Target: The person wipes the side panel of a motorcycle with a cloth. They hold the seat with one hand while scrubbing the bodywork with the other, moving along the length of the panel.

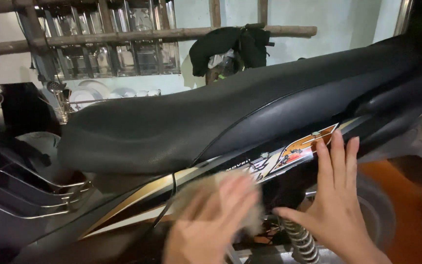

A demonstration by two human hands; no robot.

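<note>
A motorbike fills the view, with a long black seat (181, 127) above a black side panel (250, 166) striped in gold, white and orange. My left hand (211, 220), blurred by motion, presses a pale tan cloth (196, 188) against the lower part of that panel. My right hand (335, 200) lies flat with fingers spread, its fingertips on the panel beside the orange decal (304, 146). A chrome coil spring (299, 242) of the rear shock shows between the two hands.
The bike's rear grab rail and chrome bars (30, 190) are at the left. Behind the seat a wooden rail (137, 35) carries a black bag (230, 46). A window with glass louvres (108, 39) and white plates (89, 93) stand at the back.
</note>
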